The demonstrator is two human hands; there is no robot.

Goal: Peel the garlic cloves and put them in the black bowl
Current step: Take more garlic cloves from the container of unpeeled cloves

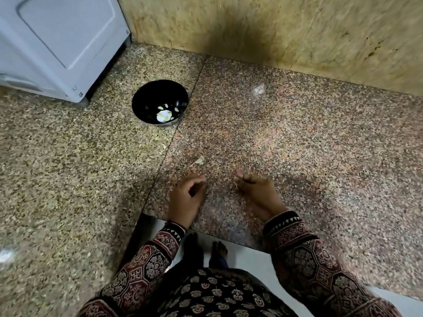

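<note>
Granite counter (297,138) edge beneath left grip (187,196), right grip (257,189), state unclear; black bowl (146,97) beyond.

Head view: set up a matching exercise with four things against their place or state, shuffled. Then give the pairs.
1. black bowl
2. papery scrap
3. white appliance
4. left hand

A. far left, beside the wall
B. on the counter, between bowl and left hand
C. fingers curled, near the counter's front edge
D. holds pale garlic pieces

Pairs: 1-D, 2-B, 3-A, 4-C
</note>
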